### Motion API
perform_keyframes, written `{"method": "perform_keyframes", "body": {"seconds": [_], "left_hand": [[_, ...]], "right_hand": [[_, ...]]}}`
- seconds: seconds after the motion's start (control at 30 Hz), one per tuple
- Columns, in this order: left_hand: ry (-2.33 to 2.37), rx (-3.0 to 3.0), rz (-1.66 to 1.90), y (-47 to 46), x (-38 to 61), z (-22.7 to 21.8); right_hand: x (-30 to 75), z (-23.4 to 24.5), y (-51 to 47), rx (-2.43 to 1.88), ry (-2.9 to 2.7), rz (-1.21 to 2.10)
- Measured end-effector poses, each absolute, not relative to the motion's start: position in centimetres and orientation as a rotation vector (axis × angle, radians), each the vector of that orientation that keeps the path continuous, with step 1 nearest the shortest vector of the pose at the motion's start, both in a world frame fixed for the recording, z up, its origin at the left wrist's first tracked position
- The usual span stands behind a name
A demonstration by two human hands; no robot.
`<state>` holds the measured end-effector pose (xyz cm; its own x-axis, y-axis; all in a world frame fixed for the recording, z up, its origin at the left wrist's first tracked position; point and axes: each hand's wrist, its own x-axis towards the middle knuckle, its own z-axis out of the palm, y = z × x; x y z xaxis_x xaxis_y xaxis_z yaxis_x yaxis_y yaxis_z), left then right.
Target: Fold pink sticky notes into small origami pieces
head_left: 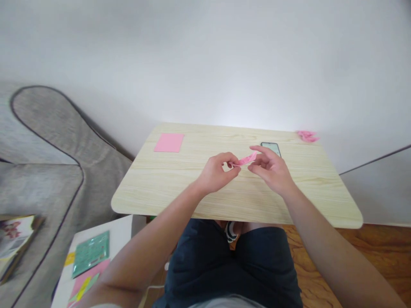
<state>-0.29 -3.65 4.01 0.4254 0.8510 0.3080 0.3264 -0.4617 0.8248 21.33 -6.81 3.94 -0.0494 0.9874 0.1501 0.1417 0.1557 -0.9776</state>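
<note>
A small folded piece of pink paper (246, 160) is held up above the middle of the table (180, 184). My left hand (220, 172) pinches its left end between thumb and fingers. At the other end, my right hand (271, 167) has its forefinger and thumb apart around the paper, the forefinger stretched over the top; the other fingers curl close to the paper's right end, and whether they touch it is hard to see. Behind my right hand lies a phone (271, 147) with its screen lit, partly covered by the fingers.
A flat pink paper square (169, 142) lies at the table's back left. Folded pink paper pieces (307, 136) sit at the back right corner, against the wall (224, 64). To the left are a grey sofa (48, 128) and a white stand (123, 226) holding a green packet (91, 252).
</note>
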Motion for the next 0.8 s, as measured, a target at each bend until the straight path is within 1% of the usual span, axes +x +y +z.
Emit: {"method": "perform_keyframes", "body": {"seconds": [0.17, 0.43, 0.63, 0.8], "left_hand": [[0.966, 1.952, 0.921, -1.3, 0.5, 5.0], [0.905, 1.843, 0.891, 1.1, 0.0, 4.7], [0.844, 1.718, 0.996, 1.0, -0.3, 3.8], [1.001, 1.677, 1.126, 1.2, -0.1, 3.2]], "right_hand": [[20.5, 3.4, -4.2, -1.128, -1.391, 0.986], [19.8, 2.8, -0.8, -1.018, -1.335, 1.143], [19.3, 1.8, -0.1, -0.974, -1.291, 1.217], [18.8, 1.4, -0.5, -0.975, -1.33, 1.161]]}}
